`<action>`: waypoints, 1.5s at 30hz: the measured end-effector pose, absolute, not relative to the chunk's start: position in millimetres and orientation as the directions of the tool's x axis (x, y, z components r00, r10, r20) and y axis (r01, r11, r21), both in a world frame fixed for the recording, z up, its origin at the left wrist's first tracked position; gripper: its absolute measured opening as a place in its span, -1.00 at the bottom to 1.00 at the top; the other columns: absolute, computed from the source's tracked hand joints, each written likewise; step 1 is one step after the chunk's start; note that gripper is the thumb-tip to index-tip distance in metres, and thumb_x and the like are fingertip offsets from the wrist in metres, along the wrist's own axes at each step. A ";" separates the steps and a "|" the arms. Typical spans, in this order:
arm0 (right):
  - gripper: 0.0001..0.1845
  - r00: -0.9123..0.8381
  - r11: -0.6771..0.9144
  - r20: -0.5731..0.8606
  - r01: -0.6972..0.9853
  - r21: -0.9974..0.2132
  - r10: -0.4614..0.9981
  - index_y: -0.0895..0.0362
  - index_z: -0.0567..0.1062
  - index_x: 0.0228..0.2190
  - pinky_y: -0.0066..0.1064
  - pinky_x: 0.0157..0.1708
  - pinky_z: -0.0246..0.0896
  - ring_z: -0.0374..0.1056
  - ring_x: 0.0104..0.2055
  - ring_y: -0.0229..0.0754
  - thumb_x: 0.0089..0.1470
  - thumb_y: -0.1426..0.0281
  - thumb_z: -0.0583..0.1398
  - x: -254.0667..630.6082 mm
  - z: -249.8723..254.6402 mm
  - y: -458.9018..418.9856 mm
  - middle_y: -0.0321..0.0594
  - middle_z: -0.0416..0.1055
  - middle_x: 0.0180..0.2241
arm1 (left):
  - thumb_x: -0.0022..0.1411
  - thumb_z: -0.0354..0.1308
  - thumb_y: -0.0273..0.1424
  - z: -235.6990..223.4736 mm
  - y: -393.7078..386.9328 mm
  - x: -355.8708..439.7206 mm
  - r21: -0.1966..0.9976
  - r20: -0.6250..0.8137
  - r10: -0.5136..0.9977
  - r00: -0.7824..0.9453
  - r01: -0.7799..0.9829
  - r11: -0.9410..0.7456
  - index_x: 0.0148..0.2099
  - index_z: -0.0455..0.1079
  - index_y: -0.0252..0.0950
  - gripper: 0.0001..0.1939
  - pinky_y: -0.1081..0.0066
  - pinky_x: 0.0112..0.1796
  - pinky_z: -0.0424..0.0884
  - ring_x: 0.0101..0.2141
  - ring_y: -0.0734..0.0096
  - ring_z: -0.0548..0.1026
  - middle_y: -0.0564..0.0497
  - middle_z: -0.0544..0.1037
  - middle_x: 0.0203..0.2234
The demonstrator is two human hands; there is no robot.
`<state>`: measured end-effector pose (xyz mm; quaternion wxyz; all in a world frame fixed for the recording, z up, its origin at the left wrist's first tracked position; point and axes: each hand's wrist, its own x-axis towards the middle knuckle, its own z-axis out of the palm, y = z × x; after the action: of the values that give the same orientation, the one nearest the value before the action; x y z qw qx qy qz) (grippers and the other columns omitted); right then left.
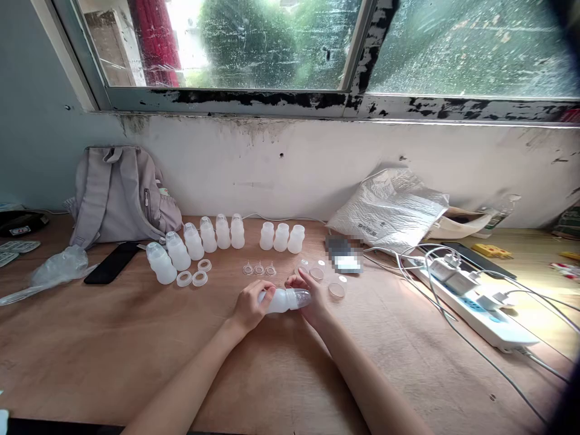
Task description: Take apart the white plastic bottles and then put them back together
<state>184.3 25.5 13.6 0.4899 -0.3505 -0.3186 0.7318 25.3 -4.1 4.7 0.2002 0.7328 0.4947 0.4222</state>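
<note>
A white baby bottle (281, 301) with a clear cap lies sideways between my hands, just above the table. My left hand (252, 304) is closed round its base end. At the capped end, my right hand (312, 296) has its fingers and palm against the clear cap. Beyond my hands stand three open white bottles (281, 237), and nearer lie three clear nipples (258, 269). Clear caps (336, 290) rest by my right hand. Several capped bottles (194, 241) curve in a row at left, with three white rings (200, 278) beside them.
A grey backpack (124, 193) leans on the wall, with a black phone (113, 263) and a plastic bag (61, 266) before it. At right are a silver bubble mailer (394, 208), a power strip (480, 311) and loose white cables (435, 290).
</note>
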 end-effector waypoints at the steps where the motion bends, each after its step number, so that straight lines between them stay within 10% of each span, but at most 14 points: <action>1: -0.60 -0.281 -0.322 -0.200 -0.508 -0.799 0.939 0.19 0.39 -0.67 -0.47 -0.65 -0.04 0.14 -0.65 -0.33 -0.14 0.10 0.13 185.9 14.1 26.6 -0.27 0.31 -0.64 | 0.19 -0.14 -0.24 4.6 -4.0 24.6 0.694 0.425 0.881 0.208 0.550 -0.465 -0.24 0.37 -0.26 -0.69 0.43 -0.24 0.27 -0.29 0.38 0.40 0.00 0.48 -0.34; 12: -0.77 -0.298 -0.301 -0.132 -0.644 -0.703 0.945 0.17 0.45 -0.56 -0.50 -0.54 0.10 0.23 -0.51 -0.30 -0.12 0.24 0.18 192.7 13.7 30.4 -0.26 0.36 -0.53 | 0.14 -0.16 -0.07 2.6 -0.1 12.9 0.760 0.363 0.843 0.396 0.399 -0.514 0.02 0.21 -0.24 -0.50 0.34 -0.13 0.25 -0.15 0.27 0.33 -0.08 0.39 -0.15; 25: -0.88 -0.323 -0.354 -0.177 -0.658 -0.664 0.930 0.15 0.47 -0.48 -0.35 -0.45 0.23 0.33 -0.42 -0.20 -0.13 0.36 0.16 191.5 10.2 32.1 -0.20 0.42 -0.44 | 0.09 0.02 -0.17 -12.1 5.5 9.9 0.928 0.236 0.961 0.144 0.261 -0.267 -0.04 0.07 -0.25 -0.57 0.29 -0.17 0.28 -0.17 0.28 0.38 -0.08 0.40 -0.16; 33: -0.89 -0.253 -0.340 -0.228 -0.681 -0.648 0.940 0.16 0.45 -0.51 -0.44 -0.56 0.18 0.27 -0.56 -0.29 -0.18 0.37 0.20 193.4 1.6 37.7 -0.26 0.38 -0.55 | 0.04 0.09 -0.22 11.3 3.6 6.1 0.764 0.437 0.899 0.030 0.515 -0.389 0.09 0.00 -0.25 -0.41 0.23 -0.05 0.18 0.00 0.22 0.22 -0.16 0.23 -0.01; 45: -0.85 -0.219 -0.366 -0.298 -0.658 -0.658 0.929 0.16 0.41 -0.52 -0.48 -0.63 0.13 0.23 -0.63 -0.32 -0.24 0.37 0.23 189.5 -5.6 40.4 -0.30 0.34 -0.60 | 0.05 0.06 -0.21 122.4 65.5 -15.5 0.496 0.453 0.854 0.256 0.724 -0.480 -0.20 0.34 -0.23 -0.71 0.40 -0.24 0.29 -0.29 0.36 0.40 0.02 0.47 -0.33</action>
<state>189.5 40.4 -5.6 0.5261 -0.3375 -0.2005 0.7544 -15.5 65.5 122.4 0.0938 0.7868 0.5014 0.3475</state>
